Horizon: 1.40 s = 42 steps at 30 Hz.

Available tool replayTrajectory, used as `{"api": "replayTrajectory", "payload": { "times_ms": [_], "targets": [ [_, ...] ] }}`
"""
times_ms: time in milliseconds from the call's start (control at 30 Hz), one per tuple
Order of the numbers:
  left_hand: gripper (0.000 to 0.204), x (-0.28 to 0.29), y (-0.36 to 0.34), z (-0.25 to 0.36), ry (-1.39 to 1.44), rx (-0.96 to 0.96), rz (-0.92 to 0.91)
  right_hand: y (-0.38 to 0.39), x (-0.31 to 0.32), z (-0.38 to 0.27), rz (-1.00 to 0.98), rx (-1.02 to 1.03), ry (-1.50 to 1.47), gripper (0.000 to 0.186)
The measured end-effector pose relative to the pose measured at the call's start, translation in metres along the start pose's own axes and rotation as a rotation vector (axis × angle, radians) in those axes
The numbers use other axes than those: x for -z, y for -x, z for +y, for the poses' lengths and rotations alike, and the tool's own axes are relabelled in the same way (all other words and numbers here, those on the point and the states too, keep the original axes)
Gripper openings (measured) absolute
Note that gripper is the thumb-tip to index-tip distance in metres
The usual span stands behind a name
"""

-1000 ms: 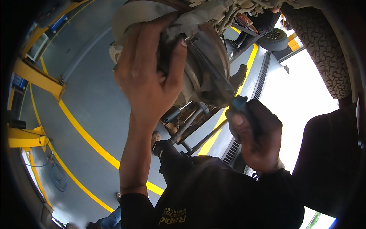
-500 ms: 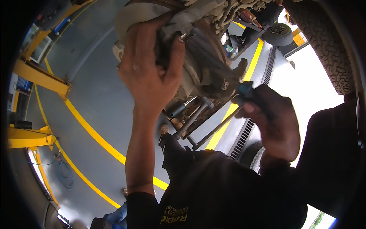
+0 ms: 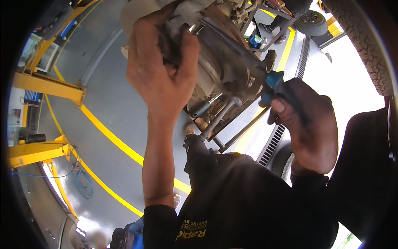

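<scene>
Blue-handled tool point(image 3: 275, 79), its shaft blurred and far end hard to make out, is grasped in the right hand's point(image 3: 311, 124) curled fingers beside a grimy metal assembly point(image 3: 210, 76), which the left hand point(image 3: 163, 85) grips, fingertips partly hidden, near one tray point(image 3: 236, 115) holding a second, teal-handled tool point(image 3: 202, 109).

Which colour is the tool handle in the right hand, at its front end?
The handle is teal at its front end, best seen in the head view.
</scene>
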State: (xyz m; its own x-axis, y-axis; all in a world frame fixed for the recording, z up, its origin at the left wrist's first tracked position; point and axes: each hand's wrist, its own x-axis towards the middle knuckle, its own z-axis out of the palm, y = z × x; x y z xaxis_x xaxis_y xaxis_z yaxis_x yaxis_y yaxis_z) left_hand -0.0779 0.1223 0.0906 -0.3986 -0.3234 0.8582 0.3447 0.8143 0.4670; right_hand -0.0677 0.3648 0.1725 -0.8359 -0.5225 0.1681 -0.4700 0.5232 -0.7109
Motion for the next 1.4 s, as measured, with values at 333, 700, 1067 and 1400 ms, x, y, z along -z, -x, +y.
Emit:
{"api": "replayTrajectory", "payload": {
  "times_ms": [333, 700, 1067, 1400],
  "targets": [
    [0.04, -0.007, -0.005, -0.008, 0.064, -0.123, 0.059, -0.011, -0.001, 0.006, 0.119, 0.266, 0.262, 0.029],
    [0.043, -0.007, -0.002, -0.012, 0.143, -0.075, 0.053, -0.004, -0.016, -0.006, 0.119, 0.157, 0.409, 0.033],
    [0.037, -0.002, -0.002, -0.008, 0.005, -0.122, 0.037, -0.011, -0.012, 0.01, 0.126, 0.24, 0.439, 0.032],
    [0.035, -0.006, 0.002, 0.005, 0.256, 0.125, 0.005, 0.016, -0.038, 0.039, 0.4, 0.11, 0.038, 0.022]
  ]
}}
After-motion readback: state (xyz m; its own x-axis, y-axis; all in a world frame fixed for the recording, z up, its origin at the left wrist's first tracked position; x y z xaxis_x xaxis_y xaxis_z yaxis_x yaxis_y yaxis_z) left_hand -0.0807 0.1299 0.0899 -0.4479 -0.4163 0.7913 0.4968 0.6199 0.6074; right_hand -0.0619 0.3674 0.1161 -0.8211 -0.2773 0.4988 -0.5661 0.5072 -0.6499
